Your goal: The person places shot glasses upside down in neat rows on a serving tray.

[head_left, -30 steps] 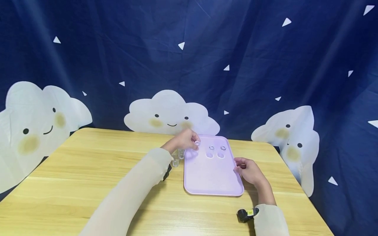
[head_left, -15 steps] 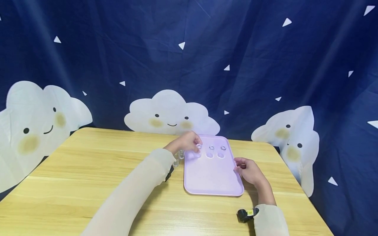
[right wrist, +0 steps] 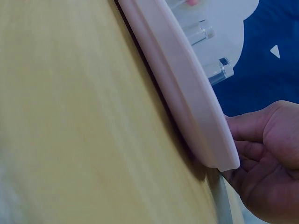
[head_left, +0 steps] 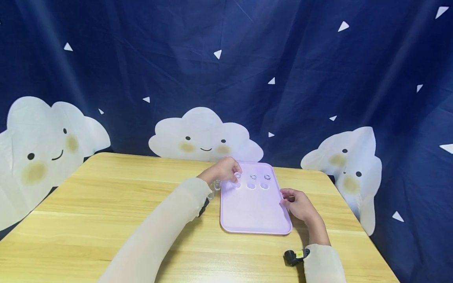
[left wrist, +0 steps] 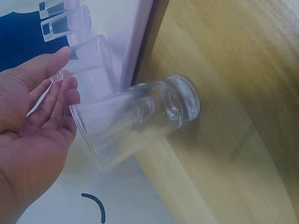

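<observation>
On the lavender tray (head_left: 255,214), my left hand (head_left: 224,169) pinches the thick base of a clear drinking glass (left wrist: 96,58) between thumb and fingers. That glass is upside down, rim at the tray. Two more inverted glasses, a middle one (head_left: 251,182) and a right one (head_left: 265,182), share its row near the tray's far end. My right hand (head_left: 301,204) grips the tray's right edge, thumb at the rim in the right wrist view. Beside the tray's left edge, a glass (left wrist: 140,121) stands upright on the table, near another glass (head_left: 217,184).
The wooden table (head_left: 124,220) extends left and toward me from the tray. Behind its far edge hangs a dark blue curtain (head_left: 184,70) printed with clouds and white triangles. A black wrist camera (head_left: 291,258) sits at my right sleeve.
My left hand has moved slightly right and lowered its glass to the tray, in line with the other two. The right hand and tray have stayed put.
</observation>
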A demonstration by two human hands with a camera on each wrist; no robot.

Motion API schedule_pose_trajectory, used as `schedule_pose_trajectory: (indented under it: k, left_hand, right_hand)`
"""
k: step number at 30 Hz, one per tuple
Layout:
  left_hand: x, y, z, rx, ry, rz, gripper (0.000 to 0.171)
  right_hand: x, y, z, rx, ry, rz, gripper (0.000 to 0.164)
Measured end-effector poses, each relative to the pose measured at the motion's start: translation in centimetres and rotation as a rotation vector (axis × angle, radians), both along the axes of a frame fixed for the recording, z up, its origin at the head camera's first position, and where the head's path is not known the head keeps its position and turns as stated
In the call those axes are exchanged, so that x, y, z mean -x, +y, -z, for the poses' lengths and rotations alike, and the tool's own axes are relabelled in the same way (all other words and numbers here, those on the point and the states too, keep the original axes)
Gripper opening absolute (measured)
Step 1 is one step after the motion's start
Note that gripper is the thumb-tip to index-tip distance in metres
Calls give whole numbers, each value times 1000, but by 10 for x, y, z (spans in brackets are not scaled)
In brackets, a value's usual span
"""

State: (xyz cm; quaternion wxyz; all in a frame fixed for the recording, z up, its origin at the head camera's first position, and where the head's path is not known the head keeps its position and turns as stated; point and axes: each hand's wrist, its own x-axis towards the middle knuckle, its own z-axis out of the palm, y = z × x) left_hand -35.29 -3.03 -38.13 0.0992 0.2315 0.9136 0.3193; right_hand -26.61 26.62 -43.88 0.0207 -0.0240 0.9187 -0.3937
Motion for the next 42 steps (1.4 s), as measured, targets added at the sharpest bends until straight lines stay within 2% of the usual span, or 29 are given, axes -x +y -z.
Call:
schedule_pose_trajectory:
  k: [10,15,22,29,34,42]
  left_hand:
    - [4,4,3,44,20,12,37]
    - [5,5,4,63,38,11,38]
    - [6,5,4,62,25,4,38]
    - [2,6,0,72,31,-2,41]
    - [0,2,-4,20,14,14,46]
    - [1,-15,-16,-13,99,59,43]
  right_hand:
    - [1,-1,0,2,-34,29,43]
    - [1,-2,-2,3,-26,20,43]
    - [0,-1,-2,-5,-15,11,42]
    - [-1,-2,-2,-4,-10,2,42]
    - [-1,-2,0,-3,-4,0,42]
    - [0,0,0,-12,5,-11,42]
